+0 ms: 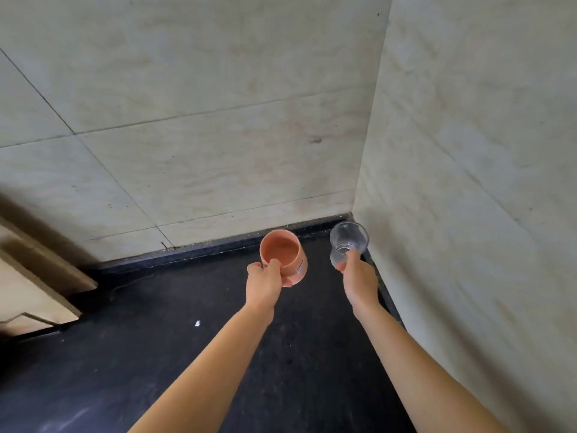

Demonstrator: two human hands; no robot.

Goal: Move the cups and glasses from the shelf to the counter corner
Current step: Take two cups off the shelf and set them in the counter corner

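**Placing a cup and a glass at the counter corner: risks at set-down**

Your left hand point(263, 284) is closed around the orange cup point(282, 256), thumb over the near rim and fingers wrapped below. The cup sits just right of frame centre, mouth tilted toward you; whether its base touches the counter point(156, 354) cannot be determined from this view.

Your right hand point(359, 278) pinches the clear glass point(348, 243) by its lower part with the fingertips, the rest of the hand only partly closed. The glass is to the right of the cup, near the corner where the two tiled walls point(218, 120) meet. It also appears tilted, and contact with the counter cannot be confirmed.

Hazards from this position:

- Tilted release. If you let go before a base sits flat, the vessel is likely to tip and roll on the dark surface.
- Wall strike. The glass is close to the right-hand wall; a further push toward the corner could knock its rim against the tile.
- Weak hold. A fingertip pinch low on a smooth glass can slip if you rotate it quickly.
- Collision. The two vessels are near each other; converging paths could bring them together.

Level each vessel, confirm contact, then open your hands
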